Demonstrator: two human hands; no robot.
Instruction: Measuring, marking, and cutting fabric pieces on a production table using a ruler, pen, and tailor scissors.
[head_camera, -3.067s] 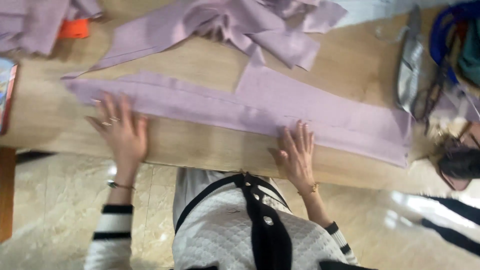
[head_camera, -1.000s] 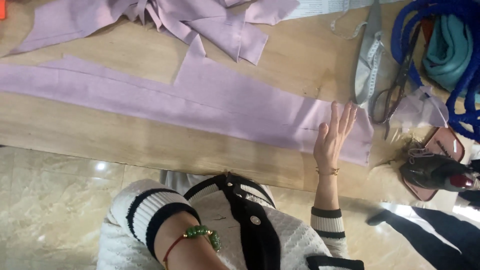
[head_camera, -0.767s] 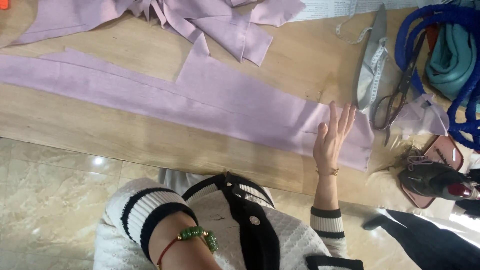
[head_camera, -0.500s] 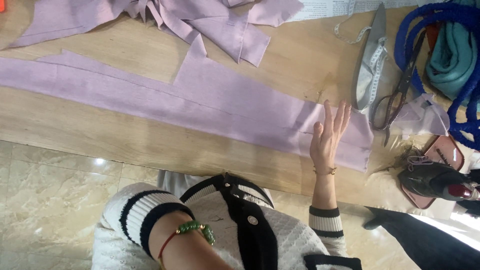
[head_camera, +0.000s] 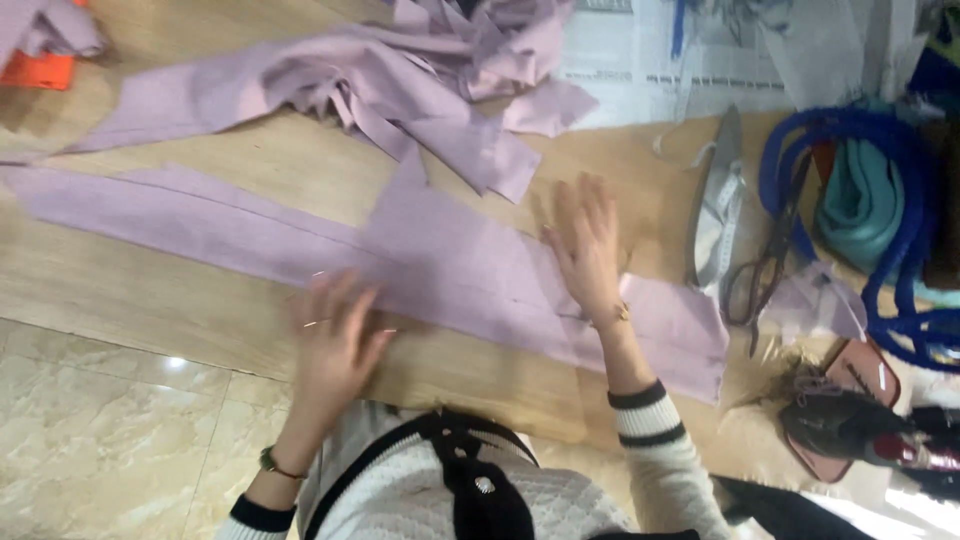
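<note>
A long strip of lilac fabric (head_camera: 200, 225) lies flat along the wooden table (head_camera: 120, 300), running from the left edge to the right. My left hand (head_camera: 335, 340) rests with spread fingers on the strip's near edge, blurred by motion. My right hand (head_camera: 585, 245) lies flat, fingers apart, on the strip's right part. Neither hand holds anything. A pile of crumpled lilac fabric pieces (head_camera: 420, 80) sits beyond the strip.
An iron (head_camera: 715, 215) and dark scissors (head_camera: 765, 275) lie right of my right hand. A blue coiled cord (head_camera: 895, 290) surrounds teal cloth (head_camera: 860, 195). Paper sheets (head_camera: 680, 50) lie far right. An orange object (head_camera: 45, 70) is far left. Tiled floor (head_camera: 100, 430) below.
My left hand has come back onto the fabric near the table's edge. My right hand has slid left and farther up the strip. The view has shifted toward the table.
</note>
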